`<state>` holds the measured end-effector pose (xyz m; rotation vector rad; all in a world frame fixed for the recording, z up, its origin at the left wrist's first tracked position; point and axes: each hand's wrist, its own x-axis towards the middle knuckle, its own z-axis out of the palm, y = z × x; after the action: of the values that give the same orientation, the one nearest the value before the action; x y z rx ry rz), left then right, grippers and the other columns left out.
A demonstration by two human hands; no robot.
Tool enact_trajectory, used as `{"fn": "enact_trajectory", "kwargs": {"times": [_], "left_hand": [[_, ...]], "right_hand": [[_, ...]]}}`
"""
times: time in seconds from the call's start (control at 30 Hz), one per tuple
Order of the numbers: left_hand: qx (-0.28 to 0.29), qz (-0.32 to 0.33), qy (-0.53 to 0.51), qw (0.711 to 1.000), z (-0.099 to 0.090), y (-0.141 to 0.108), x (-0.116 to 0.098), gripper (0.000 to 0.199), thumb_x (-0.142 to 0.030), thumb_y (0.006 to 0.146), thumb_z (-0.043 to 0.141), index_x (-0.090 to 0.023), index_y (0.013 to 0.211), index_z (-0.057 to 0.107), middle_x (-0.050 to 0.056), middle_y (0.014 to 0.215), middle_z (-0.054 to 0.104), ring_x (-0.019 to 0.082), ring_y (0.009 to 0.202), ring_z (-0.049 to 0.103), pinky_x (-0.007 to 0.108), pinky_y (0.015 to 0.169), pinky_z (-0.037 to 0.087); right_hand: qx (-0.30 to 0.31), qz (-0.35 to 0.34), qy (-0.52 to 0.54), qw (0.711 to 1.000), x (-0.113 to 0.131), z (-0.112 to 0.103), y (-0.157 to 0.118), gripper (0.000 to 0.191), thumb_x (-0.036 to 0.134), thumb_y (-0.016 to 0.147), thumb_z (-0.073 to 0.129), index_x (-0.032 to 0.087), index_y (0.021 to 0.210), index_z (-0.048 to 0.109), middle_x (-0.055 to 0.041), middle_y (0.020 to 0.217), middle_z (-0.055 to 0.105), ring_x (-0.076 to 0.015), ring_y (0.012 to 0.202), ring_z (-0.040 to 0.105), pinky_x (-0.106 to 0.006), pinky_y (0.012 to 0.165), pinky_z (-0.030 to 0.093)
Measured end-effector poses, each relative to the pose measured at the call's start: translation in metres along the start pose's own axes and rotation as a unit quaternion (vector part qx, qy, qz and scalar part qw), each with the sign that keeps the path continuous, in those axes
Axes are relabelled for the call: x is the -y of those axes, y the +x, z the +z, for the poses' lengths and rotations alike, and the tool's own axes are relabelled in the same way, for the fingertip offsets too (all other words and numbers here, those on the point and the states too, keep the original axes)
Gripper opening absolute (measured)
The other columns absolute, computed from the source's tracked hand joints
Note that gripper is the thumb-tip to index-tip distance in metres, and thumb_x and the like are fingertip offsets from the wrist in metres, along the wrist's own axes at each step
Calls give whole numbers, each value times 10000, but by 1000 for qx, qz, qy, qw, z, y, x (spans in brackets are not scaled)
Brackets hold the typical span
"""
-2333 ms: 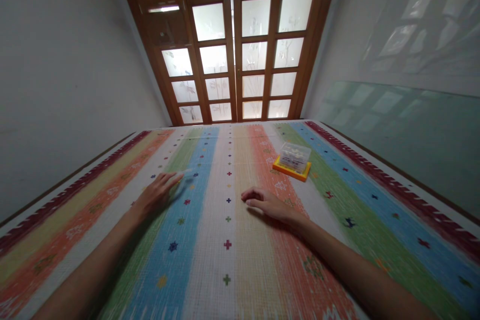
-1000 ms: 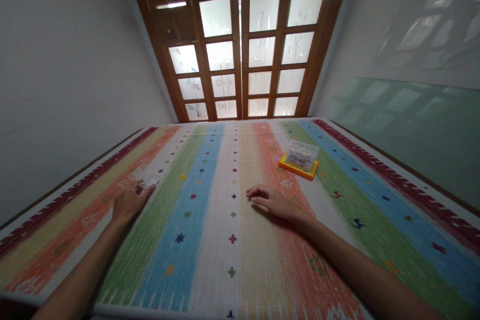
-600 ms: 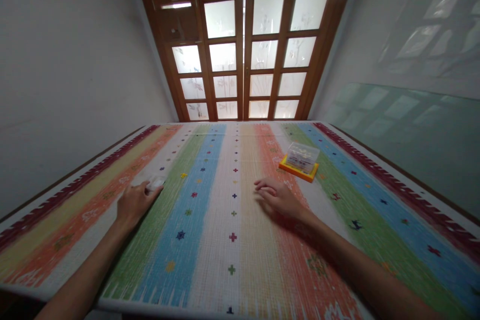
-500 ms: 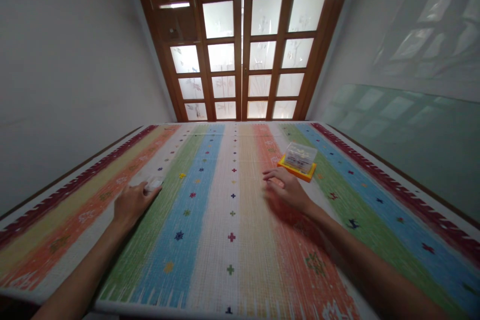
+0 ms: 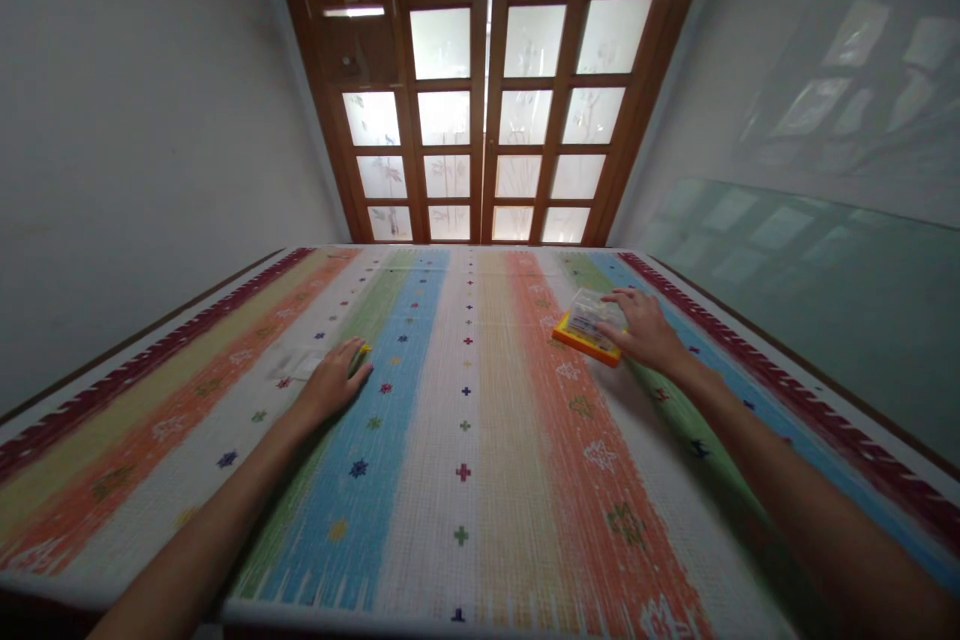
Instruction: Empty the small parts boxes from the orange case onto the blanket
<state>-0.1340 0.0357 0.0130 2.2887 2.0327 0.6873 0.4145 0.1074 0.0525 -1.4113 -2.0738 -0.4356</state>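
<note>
Here, left of centre, curling left hand (image 5: 336, 382) by a yellow piece (image 5: 366, 349); right of centre, spreading right hand (image 5: 648, 330) over a clear box (image 5: 582, 311); cannot tell if gripping.

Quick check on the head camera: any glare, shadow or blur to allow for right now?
Head view: bright door panes backlight a dim room, reflecting in the greenish panel; head view: the right forearm shadows the tablecloth; head view: clear plastic beside the left hand fades into the cloth, and fine detail at the right hand is soft.
</note>
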Motion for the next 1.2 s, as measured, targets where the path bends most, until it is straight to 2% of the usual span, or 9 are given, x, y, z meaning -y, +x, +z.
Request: {"fn": "enact_trajectory", "kwargs": {"times": [0.13, 0.3, 0.47, 0.57, 0.7, 0.83, 0.93, 1.07, 1.2], "left_hand": [[-2, -22, -11, 1000, 13, 19, -5, 551, -396, 911, 446, -72, 1315, 635, 207, 1411, 641, 333, 1347, 585, 499, 1159, 433], [6, -30, -27, 999, 8, 23, -4, 421, -355, 913, 458, -173, 1162, 745, 119, 1230, 764, 301, 1160, 707, 464, 1063, 523], [16, -29, -36, 999, 1, 20, -9, 469, -306, 879, 482, -129, 1245, 716, 139, 1234, 758, 299, 1143, 716, 459, 1067, 518], [20, -21, -43, 999, 0, 20, -13, 504, -275, 861, 488, -141, 1307, 681, 126, 1305, 728, 285, 1212, 685, 456, 1110, 486], [32, -2, -52, 998, 2, 21, -15, 488, -239, 861, 462, -146, 1278, 697, 117, 1325, 718, 264, 1242, 670, 432, 1123, 477], [31, 3, -54, 998, 3, 23, -15, 463, -221, 849, 449, -134, 1217, 717, 136, 1270, 742, 274, 1201, 690, 448, 1103, 492], [21, 7, -58, 998, 2, 20, -14, 463, -229, 849, 460, -140, 1238, 694, 138, 1280, 734, 276, 1212, 681, 457, 1104, 492], [0, 24, -63, 998, 2, 11, -22, 494, -257, 877, 459, -109, 1318, 625, 167, 1409, 645, 284, 1384, 548, 480, 1208, 372], [-6, 82, -117, 990, 10, -2, -51, 496, -321, 925, 499, -146, 1385, 559, 175, 1432, 611, 290, 1396, 526, 515, 1207, 364]], "right_hand": [[13, 8, -6, 1000, -8, 9, -2, 534, 506, 892, 525, 136, 1266, 618, -240, 1286, 639, -407, 1210, 585, -575, 1028, 438], [36, 10, 2, 999, -12, 11, 1, 595, 548, 868, 558, 150, 1309, 596, -233, 1329, 635, -413, 1248, 584, -571, 1033, 455], [61, 11, 42, 997, -16, 10, 11, 588, 551, 833, 595, 175, 1285, 615, -204, 1253, 689, -413, 1154, 640, -580, 988, 496], [58, 19, 59, 996, -18, 11, 16, 550, 565, 818, 606, 209, 1236, 639, -190, 1206, 709, -430, 1114, 654, -606, 954, 512], [58, 37, 63, 996, -20, 12, 22, 535, 588, 823, 587, 198, 1183, 653, -200, 1140, 723, -443, 1059, 668, -633, 922, 513], [72, 49, 60, 994, -22, 9, 25, 559, 592, 805, 622, 165, 1165, 657, -190, 1076, 736, -399, 998, 682, -579, 889, 526], [39, 47, 66, 996, -20, 3, 27, 568, 623, 801, 641, 166, 1138, 659, -176, 1044, 734, -370, 969, 680, -536, 863, 530], [-4, 29, 96, 995, 4, -9, 24, 565, 639, 806, 666, 177, 1132, 656, -177, 1069, 716, -362, 987, 669, -515, 866, 523], [61, -52, 184, 980, 62, -14, 3, 466, 555, 870, 664, 190, 1159, 645, -158, 1141, 705, -310, 1031, 671, -459, 902, 520]]}}
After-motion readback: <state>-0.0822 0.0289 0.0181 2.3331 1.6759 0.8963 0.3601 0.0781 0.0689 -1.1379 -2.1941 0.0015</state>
